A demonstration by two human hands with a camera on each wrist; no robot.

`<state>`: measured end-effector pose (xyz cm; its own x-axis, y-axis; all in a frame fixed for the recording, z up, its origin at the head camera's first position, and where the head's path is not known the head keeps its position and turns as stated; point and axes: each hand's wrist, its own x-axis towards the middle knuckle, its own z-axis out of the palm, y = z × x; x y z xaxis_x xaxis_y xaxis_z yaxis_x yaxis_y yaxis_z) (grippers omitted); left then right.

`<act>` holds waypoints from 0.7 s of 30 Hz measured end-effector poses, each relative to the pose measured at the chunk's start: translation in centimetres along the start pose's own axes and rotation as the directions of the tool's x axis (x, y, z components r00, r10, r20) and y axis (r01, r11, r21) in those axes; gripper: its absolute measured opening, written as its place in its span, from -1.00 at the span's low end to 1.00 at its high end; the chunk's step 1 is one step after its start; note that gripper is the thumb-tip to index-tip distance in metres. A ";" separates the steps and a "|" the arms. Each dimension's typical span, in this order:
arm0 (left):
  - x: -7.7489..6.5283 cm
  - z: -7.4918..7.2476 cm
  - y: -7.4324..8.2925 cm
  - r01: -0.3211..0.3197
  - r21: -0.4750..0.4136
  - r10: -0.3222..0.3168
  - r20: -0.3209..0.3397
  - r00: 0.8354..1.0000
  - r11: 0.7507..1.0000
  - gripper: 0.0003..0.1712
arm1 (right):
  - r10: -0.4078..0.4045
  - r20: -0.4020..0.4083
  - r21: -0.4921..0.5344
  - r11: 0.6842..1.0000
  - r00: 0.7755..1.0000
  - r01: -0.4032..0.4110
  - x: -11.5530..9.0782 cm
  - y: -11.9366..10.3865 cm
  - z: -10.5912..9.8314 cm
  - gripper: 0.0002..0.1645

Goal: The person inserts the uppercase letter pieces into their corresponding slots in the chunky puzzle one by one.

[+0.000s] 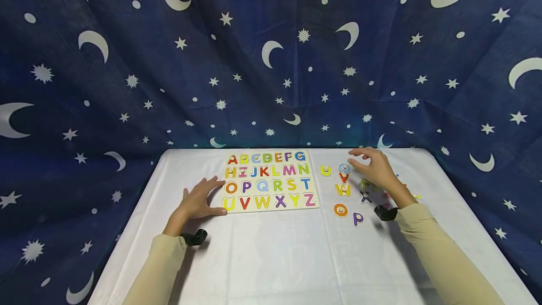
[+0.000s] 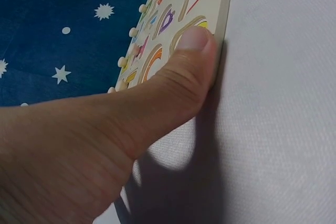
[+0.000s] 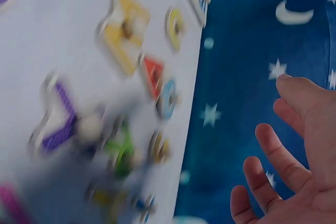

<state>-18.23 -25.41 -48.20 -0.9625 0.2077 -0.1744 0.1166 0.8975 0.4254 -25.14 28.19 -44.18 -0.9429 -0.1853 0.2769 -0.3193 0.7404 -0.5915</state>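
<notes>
A pale wooden alphabet puzzle board lies on the table. Knobs stand on its top-row letters; the bottom rows show printed recesses in the left wrist view. My left hand rests at the board's left side, fingers extended at the edge, its thumb on the near corner by the U recess. My right hand hovers over the loose letters with loosely bent, empty fingers. Closest to its fingertips are a light-blue Q and a red V. A yellow W lies beside them.
Between board and right hand sits a yellow U. Nearer me are an orange O and a purple P. A purple X and several other letters lie under the right hand, partly hidden. A dark starry curtain hangs behind the white table.
</notes>
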 end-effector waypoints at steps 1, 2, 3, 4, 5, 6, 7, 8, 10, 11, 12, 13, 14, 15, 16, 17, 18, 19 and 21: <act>0.0 0.0 0.0 -0.005 -0.001 0.005 -0.002 1.000 1.000 0.18 | 0.002 -0.016 -0.005 1.000 1.000 -0.003 -0.4 0.5 -0.4 -0.62; -0.1 0.0 -0.1 -0.009 -0.003 0.009 -0.003 1.000 1.000 0.18 | 0.003 -0.030 -0.010 1.000 1.000 -0.003 -0.8 1.0 -0.8 -0.63; -0.1 0.0 -0.1 -0.016 -0.002 0.016 -0.008 1.000 1.000 0.18 | 0.008 -0.041 -0.017 1.000 0.999 -0.009 -1.1 1.5 -1.2 -0.64; -0.2 0.0 -0.2 -0.021 -0.001 0.021 -0.011 1.000 1.000 0.17 | 0.015 -0.051 -0.021 1.000 0.999 -0.016 -1.4 1.9 -1.6 -0.64; -0.2 0.0 -0.2 -0.024 -0.001 0.024 -0.013 1.000 1.000 0.17 | 0.026 -0.057 -0.026 0.999 0.998 -0.028 -1.7 2.4 -1.9 -0.64; -0.2 0.0 -0.3 -0.028 0.002 0.028 -0.016 0.999 1.000 0.17 | 0.042 -0.061 -0.031 0.999 0.997 -0.043 -2.0 2.9 -2.2 -0.63; -0.2 0.0 -0.3 -0.029 0.003 0.029 -0.016 0.999 1.000 0.17 | 0.059 -0.063 -0.036 0.998 0.996 -0.061 -2.3 3.3 -2.5 -0.62; -0.2 0.1 -0.4 -0.035 0.006 0.035 -0.019 0.999 0.999 0.17 | 0.078 -0.064 -0.044 0.996 0.995 -0.080 -2.5 3.9 -2.8 -0.61; -0.1 0.1 -0.5 -0.035 0.004 0.035 -0.020 0.999 0.999 0.17 | 0.127 -0.057 -0.060 0.990 0.990 -0.130 -3.1 4.9 -3.2 -0.59; -0.1 0.1 -0.5 -0.036 0.003 0.036 -0.021 0.999 0.999 0.17 | 0.155 -0.055 -0.069 0.985 0.986 -0.158 -3.3 5.3 -3.5 -0.58; -0.1 0.2 -0.5 -0.037 0.001 0.037 -0.021 0.999 0.999 0.17 | 0.184 -0.053 -0.079 0.979 0.981 -0.188 -3.6 5.9 -3.7 -0.57; 0.0 0.1 -0.5 -0.036 -0.002 0.035 -0.020 0.999 0.999 0.16 | 0.221 -0.051 -0.086 0.971 0.974 -0.225 -3.9 6.4 -3.9 -0.56; 0.0 0.1 -0.5 -0.037 -0.002 0.037 -0.021 0.999 0.999 0.16 | 0.262 -0.047 -0.096 0.959 0.964 -0.266 -4.1 6.8 -4.2 -0.54; 0.0 0.1 -0.5 -0.032 -0.004 0.032 -0.018 0.999 0.999 0.16 | 0.304 -0.041 -0.105 0.946 0.952 -0.307 -4.4 7.3 -4.4 -0.53; 0.0 0.1 -0.4 -0.033 -0.003 0.033 -0.018 0.999 0.999 0.16 | 0.349 -0.033 -0.115 0.930 0.937 -0.350 -4.6 7.7 -4.5 -0.51; 0.0 0.1 -0.4 -0.033 -0.003 0.033 -0.016 0.999 0.999 0.16 | 0.386 -0.026 -0.122 0.914 0.922 -0.386 -4.8 8.1 -4.7 -0.50; 0.0 0.1 -0.4 -0.033 -0.003 0.033 -0.016 0.999 0.999 0.16 | 0.426 -0.014 -0.124 0.897 0.905 -0.424 -5.0 8.4 -4.8 -0.49; 0.0 0.1 -0.3 -0.033 -0.001 0.033 -0.016 0.999 0.999 0.16 | 0.463 0.000 -0.130 0.879 0.886 -0.459 -5.2 8.7 -4.9 -0.47; 0.0 0.1 -0.3 -0.030 0.000 0.030 -0.016 0.999 1.000 0.16 | 0.511 0.024 -0.141 0.853 0.859 -0.503 -5.5 9.2 -4.9 -0.46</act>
<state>-18.25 -25.67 -48.41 -0.9624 0.2280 -0.1474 0.1451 0.8908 0.4306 -22.44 39.15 -47.46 -0.9755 0.2039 -0.0822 0.2157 0.8155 -0.5371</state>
